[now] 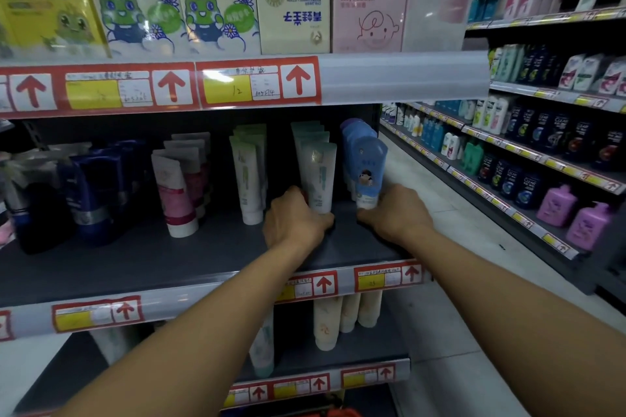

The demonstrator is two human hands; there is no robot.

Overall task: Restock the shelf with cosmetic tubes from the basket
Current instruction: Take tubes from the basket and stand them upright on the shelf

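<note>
Your left hand (294,222) hides the base of the front pale mint-white plastic tube (318,176); fingers curl round it, tips out of sight. Your right hand (394,213) pinches the white cap end of the blue soft tube w/ a cartoon figure (367,169), which tilts slightly. Both tubes stand cap-down on the dark grey matte shelf (169,257), right end, rows behind them dim & blurred. Basket: only a red-orange edge (342,412) shows at btm, cut off.
</note>
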